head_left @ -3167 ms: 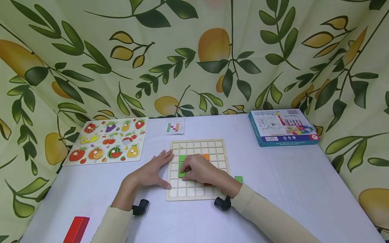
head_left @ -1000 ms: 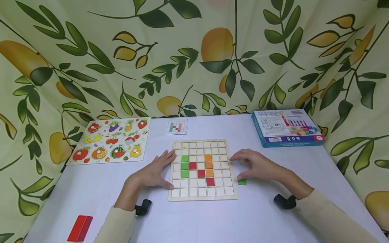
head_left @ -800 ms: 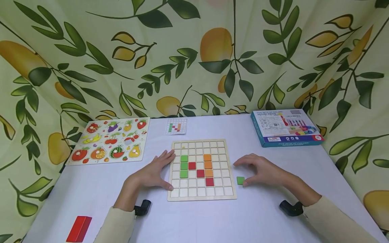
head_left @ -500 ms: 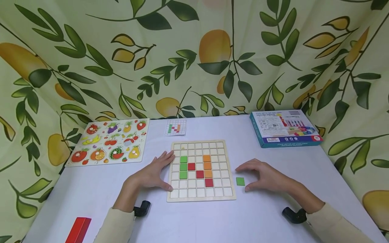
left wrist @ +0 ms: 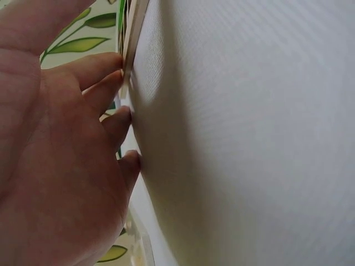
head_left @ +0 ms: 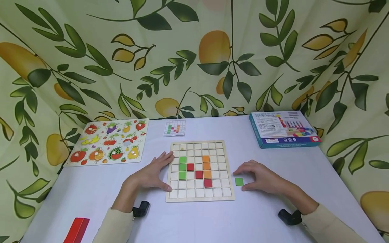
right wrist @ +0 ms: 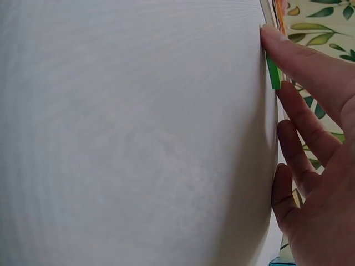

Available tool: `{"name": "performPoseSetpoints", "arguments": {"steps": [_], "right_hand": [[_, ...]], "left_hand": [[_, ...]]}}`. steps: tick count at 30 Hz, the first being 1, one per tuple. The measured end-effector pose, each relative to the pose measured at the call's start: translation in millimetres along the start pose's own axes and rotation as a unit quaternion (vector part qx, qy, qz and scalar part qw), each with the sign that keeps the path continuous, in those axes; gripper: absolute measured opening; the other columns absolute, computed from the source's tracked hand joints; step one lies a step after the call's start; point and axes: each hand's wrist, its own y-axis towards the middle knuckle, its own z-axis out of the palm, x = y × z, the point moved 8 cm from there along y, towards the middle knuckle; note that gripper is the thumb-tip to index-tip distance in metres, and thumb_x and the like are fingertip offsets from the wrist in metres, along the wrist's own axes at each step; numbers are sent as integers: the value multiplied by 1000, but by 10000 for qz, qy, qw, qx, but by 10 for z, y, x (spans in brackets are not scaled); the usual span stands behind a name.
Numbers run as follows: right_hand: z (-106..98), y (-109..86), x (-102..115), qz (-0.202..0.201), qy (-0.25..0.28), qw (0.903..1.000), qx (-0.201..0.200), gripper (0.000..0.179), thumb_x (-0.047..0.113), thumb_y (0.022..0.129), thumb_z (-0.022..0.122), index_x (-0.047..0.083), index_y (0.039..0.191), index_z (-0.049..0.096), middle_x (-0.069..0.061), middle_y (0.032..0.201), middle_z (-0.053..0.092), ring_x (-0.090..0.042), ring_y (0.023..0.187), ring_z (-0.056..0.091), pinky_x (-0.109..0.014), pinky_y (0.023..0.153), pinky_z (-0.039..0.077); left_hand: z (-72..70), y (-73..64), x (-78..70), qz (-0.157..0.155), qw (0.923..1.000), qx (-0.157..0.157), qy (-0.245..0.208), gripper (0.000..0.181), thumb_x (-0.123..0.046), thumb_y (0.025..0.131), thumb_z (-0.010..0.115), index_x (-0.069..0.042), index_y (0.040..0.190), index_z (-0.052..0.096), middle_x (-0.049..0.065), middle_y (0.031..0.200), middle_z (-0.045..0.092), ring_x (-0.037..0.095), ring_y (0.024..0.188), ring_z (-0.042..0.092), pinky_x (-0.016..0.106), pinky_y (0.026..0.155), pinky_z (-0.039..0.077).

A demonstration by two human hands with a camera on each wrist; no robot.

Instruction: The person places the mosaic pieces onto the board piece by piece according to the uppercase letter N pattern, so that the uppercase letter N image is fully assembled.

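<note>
A wooden grid board (head_left: 177,193) lies flat on the table. In it sit a column of green tiles (head_left: 182,167), a column of orange tiles (head_left: 206,166) and several red tiles (head_left: 199,174). My left hand (head_left: 152,173) rests spread along the board's left edge, thumb near the lower corner; in the left wrist view its fingertips meet the board's side. Right of the board lies a loose green tile (head_left: 239,182). Around it stand the thumb and index finger of my right hand (head_left: 262,176), with small gaps showing. In the right wrist view, the tile's green edge (right wrist: 273,72) shows between them.
A small pattern card (head_left: 174,128) lies behind the board. To the left is a fruit puzzle board (head_left: 106,141), and at the back right a boxed set (head_left: 284,130). A red block (head_left: 76,230) lies at the front left, beside the left sleeve.
My right hand has left the green column on the board and moved right to the loose green tile, drawing slightly back and then closing in around it. My left hand has stayed at the board's edge.
</note>
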Motion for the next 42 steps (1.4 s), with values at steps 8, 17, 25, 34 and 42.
{"name": "performPoseSetpoints", "arguments": {"steps": [8, 17, 25, 34, 42], "right_hand": [[1, 2, 24, -142, 58, 9999, 38, 39, 29, 75, 90, 35, 112, 76, 19, 110, 73, -2, 106, 57, -19, 94, 53], [-21, 10, 47, -94, 58, 9999, 80, 37, 26, 76, 90, 35, 110, 77, 18, 109, 73, -1, 104, 58, -18, 92, 54], [-47, 41, 73, -106, -41, 9996, 253, 34, 23, 78, 89, 35, 108, 76, 18, 109, 73, -3, 104, 61, -20, 94, 55], [-15, 50, 105, -210, 221, 9986, 427, 30, 17, 82, 85, 31, 107, 76, 14, 108, 74, -3, 94, 62, -18, 83, 56], [-36, 113, 194, -410, 471, 9970, 448, 23, 12, 82, 84, 27, 99, 78, 8, 106, 73, -6, 87, 63, -19, 74, 58]], "left_hand": [[6, -7, 12, -34, 10000, -65, -48, 118, -37, 64, 96, -14, 161, 32, -1, 174, 17, 29, 164, 5, 57, 132, 7], [1, -8, 20, 12, 9999, -99, -53, 118, -39, 64, 96, -14, 161, 33, -1, 174, 17, 30, 164, 6, 58, 132, 7], [4, -9, 24, -3, 9999, -104, -103, 118, -38, 64, 96, -14, 161, 32, -2, 174, 17, 29, 164, 5, 57, 132, 7], [75, -32, 21, 9, 9999, -69, -126, 118, -38, 63, 96, -13, 160, 34, -1, 174, 19, 30, 163, 7, 58, 132, 8], [24, -13, 16, 7, 9999, -136, -74, 119, -39, 63, 96, -13, 160, 34, -1, 174, 18, 30, 164, 6, 57, 132, 9]]}}
